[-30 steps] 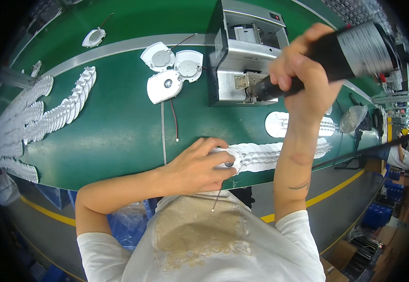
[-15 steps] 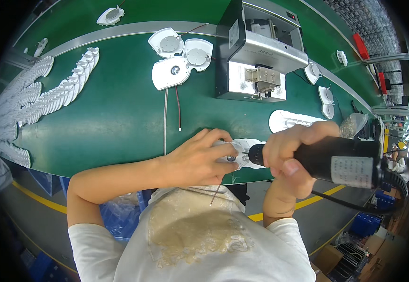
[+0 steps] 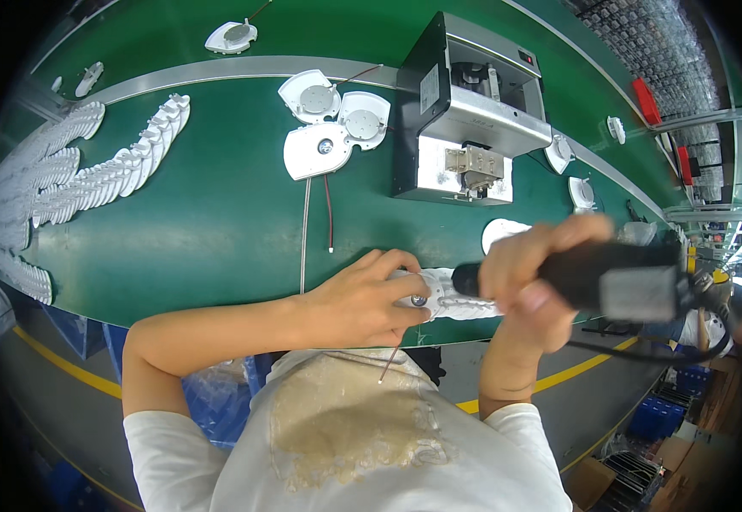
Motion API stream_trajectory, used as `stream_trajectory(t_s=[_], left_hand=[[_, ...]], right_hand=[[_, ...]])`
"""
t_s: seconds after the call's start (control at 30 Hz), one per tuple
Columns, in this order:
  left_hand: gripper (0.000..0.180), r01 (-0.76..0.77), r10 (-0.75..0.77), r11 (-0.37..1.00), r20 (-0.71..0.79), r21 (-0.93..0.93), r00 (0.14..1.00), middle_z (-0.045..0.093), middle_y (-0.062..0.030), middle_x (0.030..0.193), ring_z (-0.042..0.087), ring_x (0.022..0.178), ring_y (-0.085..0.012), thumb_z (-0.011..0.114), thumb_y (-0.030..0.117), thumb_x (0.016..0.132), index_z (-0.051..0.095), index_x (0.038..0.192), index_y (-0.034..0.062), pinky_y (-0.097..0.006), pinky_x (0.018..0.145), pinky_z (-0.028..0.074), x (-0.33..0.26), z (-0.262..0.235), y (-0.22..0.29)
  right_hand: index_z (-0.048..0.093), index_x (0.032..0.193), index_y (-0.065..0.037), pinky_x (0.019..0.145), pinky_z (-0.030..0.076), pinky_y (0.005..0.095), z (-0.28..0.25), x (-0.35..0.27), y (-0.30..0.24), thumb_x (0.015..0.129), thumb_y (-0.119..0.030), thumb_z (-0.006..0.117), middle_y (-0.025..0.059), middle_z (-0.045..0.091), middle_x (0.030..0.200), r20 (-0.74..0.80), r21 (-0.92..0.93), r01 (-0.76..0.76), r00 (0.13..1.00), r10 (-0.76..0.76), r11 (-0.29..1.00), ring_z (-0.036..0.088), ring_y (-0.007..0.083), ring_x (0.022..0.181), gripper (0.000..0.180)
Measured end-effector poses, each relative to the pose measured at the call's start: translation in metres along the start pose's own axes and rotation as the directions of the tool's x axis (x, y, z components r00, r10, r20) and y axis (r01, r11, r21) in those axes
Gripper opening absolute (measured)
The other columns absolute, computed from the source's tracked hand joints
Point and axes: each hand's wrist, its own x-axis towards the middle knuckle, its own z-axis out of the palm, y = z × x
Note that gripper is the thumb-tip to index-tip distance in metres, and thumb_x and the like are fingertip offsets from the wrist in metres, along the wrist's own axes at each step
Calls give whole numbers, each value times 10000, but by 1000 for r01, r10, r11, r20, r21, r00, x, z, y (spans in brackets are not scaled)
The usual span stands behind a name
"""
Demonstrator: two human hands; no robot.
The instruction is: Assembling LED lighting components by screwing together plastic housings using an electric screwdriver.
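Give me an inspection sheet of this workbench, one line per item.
Surface: green bench top with a grey strip across it.
Job's things: white plastic part at the near edge; black power screwdriver, its tip at the part.
Clutter: rows of stacked white parts at left; three white round housings; black and metal box machine.
Hands: left hand pressing on the part; right hand gripping the screwdriver.
Cables: loose wires from the housings; screwdriver cord.
Surroundings: yellow floor line, blue crates.

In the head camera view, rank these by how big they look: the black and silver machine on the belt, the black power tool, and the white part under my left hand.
1. Black and silver machine, largest.
2. Black power tool; it is nearer the camera, so its true size is unsure.
3. White part, mostly covered by the left hand.
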Motion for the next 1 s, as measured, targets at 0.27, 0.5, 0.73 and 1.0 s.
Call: stream_trajectory(t_s=[0.27, 0.5, 0.73, 1.0], left_hand=[[312, 1, -1, 1000, -41, 6, 999, 543, -16, 1020, 482, 1036, -249, 735, 139, 619, 670, 923, 124, -358, 802, 427, -2, 5, -2], [315, 14, -13, 1000, -40, 11, 999, 542, -17, 1018, 484, 1032, -260, 738, 140, 623, 665, 929, 124, -370, 806, 429, -3, 8, -1], [307, 24, -26, 999, -63, -32, 998, 544, -15, 1006, 482, 1029, -255, 738, 138, 611, 673, 911, 123, -362, 792, 426, -4, 7, -2], [358, 14, -15, 999, -30, -32, 999, 542, -22, 1020, 469, 1049, -254, 758, 164, 594, 695, 941, 108, -364, 792, 418, -4, 4, -2]], right_hand=[[434, 1128, 9, 428, 436, 323, -22, 74, 13, 736, -8, 506, 77, 484, 622, -222, -31, 170, 960, -173, 985, 438, 149, 410, 400], [443, 1052, 33, 431, 430, 313, -17, 79, 18, 718, 43, 508, 95, 514, 610, -142, -114, 81, 985, -97, 990, 440, 142, 415, 340], [396, 1107, -42, 420, 380, 289, -8, 13, -4, 757, -39, 542, 38, 435, 605, -20, 40, 33, 999, -33, 999, 416, 119, 404, 379], [359, 1036, -59, 376, 405, 288, 7, -34, -9, 720, 1, 559, 33, 432, 548, -55, -5, -2, 998, 1, 1000, 448, 143, 387, 379]])
